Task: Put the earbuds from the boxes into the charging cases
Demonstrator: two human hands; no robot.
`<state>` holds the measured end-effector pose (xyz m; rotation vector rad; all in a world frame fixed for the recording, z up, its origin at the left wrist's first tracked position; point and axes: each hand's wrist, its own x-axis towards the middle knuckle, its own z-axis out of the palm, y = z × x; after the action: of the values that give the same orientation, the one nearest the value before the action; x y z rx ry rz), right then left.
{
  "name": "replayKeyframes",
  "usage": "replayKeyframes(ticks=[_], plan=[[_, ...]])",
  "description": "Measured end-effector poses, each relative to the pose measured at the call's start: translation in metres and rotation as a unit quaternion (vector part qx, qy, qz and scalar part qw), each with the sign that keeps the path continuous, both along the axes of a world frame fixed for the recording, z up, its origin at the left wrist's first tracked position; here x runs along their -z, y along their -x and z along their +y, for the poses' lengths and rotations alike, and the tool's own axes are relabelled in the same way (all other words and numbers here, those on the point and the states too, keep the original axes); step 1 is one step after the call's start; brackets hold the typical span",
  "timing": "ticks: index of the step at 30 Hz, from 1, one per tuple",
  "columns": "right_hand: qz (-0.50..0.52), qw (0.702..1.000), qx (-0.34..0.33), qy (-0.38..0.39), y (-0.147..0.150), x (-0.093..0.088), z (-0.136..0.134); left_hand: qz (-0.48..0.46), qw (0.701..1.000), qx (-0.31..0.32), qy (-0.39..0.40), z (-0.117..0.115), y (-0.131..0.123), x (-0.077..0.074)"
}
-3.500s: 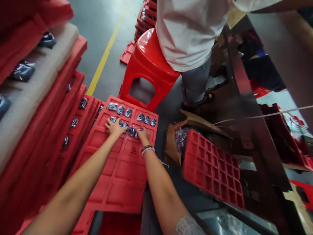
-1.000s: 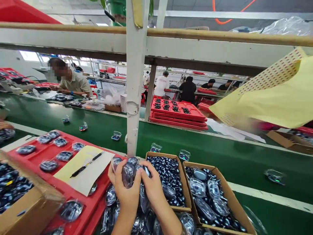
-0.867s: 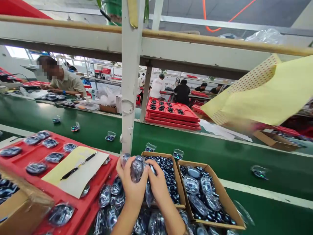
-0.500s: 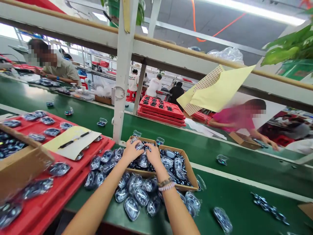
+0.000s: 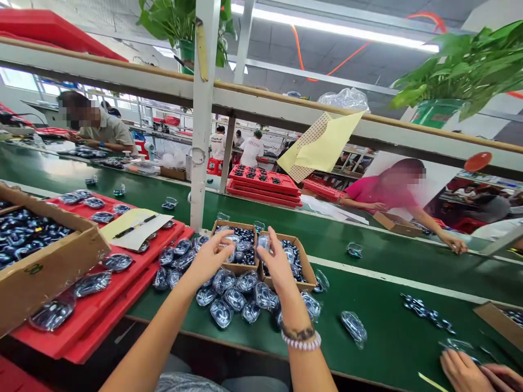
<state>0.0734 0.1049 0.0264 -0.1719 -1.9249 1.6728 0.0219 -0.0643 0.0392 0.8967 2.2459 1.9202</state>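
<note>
Left hand (image 5: 208, 256) and right hand (image 5: 280, 267) apart over a cardboard box (image 5: 241, 267).
Left hangs open; right fingertips (image 5: 261, 231) meet a bagged part (image 5: 263, 242), grip unclear.

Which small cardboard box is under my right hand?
The right box of the adjoining pair, below your right hand; the left box lies nearer your left hand.

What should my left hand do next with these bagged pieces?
Probably pick up one loose clear-bagged piece from the pile on the green conveyor belt and lay it on the red tray. The left hand is open just above the pile, and that tray, close beside it, already holds bagged pieces set apart from one another.
</note>
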Motion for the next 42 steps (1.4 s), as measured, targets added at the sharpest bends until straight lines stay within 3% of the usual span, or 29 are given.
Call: replayKeyframes(ticks=[4, 9, 14, 20, 26, 30, 33, 38, 39, 42], plan=[[0.015, 0.996, -0.077, 0.035, -0.051, -0.008, -0.048, -0.079, 0.983, 0.158, -0.058, -0.002, -0.038, 0.004], [-0.011, 0.995, -0.103, 0.001, -0.078, -0.009, -0.079, -0.062, 0.986, 0.146, -0.051, -0.021, -0.053, 0.01], [-0.09, 0.982, -0.127, -0.109, -0.071, -0.009, -0.074, -0.027, 0.99, 0.14, -0.005, -0.034, -0.047, 0.025], [-0.179, 0.946, -0.092, -0.255, -0.076, -0.004, -0.065, -0.007, 0.987, 0.148, 0.067, -0.023, -0.044, 0.039], [-0.221, 0.926, -0.053, -0.302, -0.094, 0.025, -0.049, -0.006, 0.967, 0.204, 0.154, -0.006, -0.04, 0.058], [-0.193, 0.941, 0.084, -0.264, -0.105, 0.054, -0.022, -0.096, 0.94, 0.305, 0.115, 0.028, -0.049, 0.068], [-0.203, 0.926, 0.201, -0.247, -0.119, 0.07, 0.016, -0.096, 0.921, 0.365, 0.101, 0.066, -0.063, 0.069], [-0.305, 0.862, 0.268, -0.303, -0.155, 0.086, 0.11, 0.127, 0.923, 0.299, 0.205, 0.144, -0.072, 0.072], [-0.335, 0.845, 0.267, -0.319, -0.16, 0.09, 0.127, 0.192, 0.907, 0.283, 0.246, 0.161, -0.072, 0.073], [-0.404, 0.806, 0.246, -0.354, -0.168, 0.099, 0.163, 0.352, 0.815, 0.261, 0.379, 0.213, -0.074, 0.079]])
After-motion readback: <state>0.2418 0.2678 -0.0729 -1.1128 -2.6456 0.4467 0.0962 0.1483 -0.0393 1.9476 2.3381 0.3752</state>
